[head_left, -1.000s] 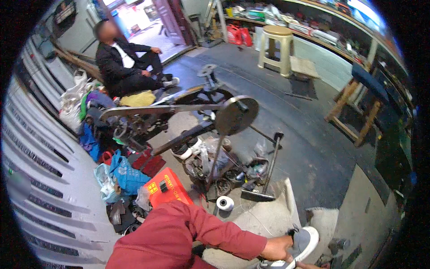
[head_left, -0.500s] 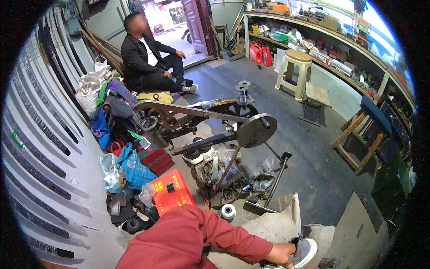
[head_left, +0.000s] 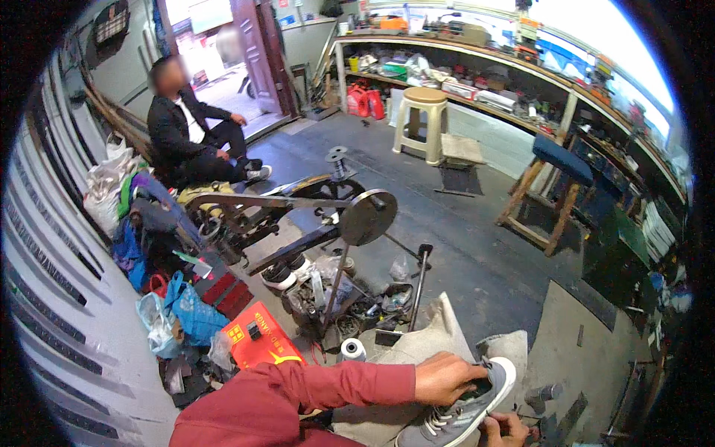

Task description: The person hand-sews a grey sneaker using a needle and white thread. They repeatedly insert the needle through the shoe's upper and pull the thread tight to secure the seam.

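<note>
A grey lace-up shoe [head_left: 463, 414] with a white sole lies tilted over my lap at the lower edge, its heel end pointing up and to the right. My left hand [head_left: 445, 378], in a dark red sleeve, is closed on the shoe's collar, with fingertips tucked into the opening. Beside the white sole edge is my right hand [head_left: 506, 430], its fingers curled together. What those fingers pinch, if anything, is too small to tell. Pale cloth [head_left: 424, 344] spreads under and beyond the shoe.
A hand-cranked machine with a round wheel [head_left: 368, 217] stands ahead. A white thread spool [head_left: 353, 350] and a red box [head_left: 262, 337] are near my left arm. One person [head_left: 195, 127] sits by the doorway. Stools [head_left: 421, 125] and a cluttered shelf [head_left: 477, 93] line the right.
The shoe has come up and further into view, turned with its heel end upward. My left hand has risen with it. My right hand now shows beside the sole. The whole view has shifted.
</note>
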`<state>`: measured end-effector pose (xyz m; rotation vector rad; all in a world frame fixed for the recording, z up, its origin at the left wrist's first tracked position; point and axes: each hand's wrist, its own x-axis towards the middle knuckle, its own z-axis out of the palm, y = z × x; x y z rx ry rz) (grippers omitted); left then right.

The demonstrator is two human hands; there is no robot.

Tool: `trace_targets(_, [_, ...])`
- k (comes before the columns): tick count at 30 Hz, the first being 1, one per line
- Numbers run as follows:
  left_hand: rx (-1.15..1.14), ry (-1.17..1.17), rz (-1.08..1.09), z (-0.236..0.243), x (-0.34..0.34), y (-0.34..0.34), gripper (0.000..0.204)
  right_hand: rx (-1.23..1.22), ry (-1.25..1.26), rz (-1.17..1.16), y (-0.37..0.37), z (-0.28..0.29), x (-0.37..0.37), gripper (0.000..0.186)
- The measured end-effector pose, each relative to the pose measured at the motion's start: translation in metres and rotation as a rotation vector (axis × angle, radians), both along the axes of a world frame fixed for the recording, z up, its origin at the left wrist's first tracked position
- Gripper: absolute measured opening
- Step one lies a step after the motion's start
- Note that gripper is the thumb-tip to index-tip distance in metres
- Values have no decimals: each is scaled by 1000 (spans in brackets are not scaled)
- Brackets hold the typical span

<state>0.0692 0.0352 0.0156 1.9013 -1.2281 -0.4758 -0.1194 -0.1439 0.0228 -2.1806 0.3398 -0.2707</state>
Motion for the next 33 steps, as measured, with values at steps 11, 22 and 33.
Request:
trace_targets(11, [-233,973,77,10,-11,35,26,29,3,-107,-6,-24,-9,12])
trace_targets(22, [-131,316,-32,-9,-17,6,39,48,62,-15,-3,-2,5,19])
trace_targets(33, [102,388,-85,-18,-10,-5,51,40,209,4,4,7,20,19])
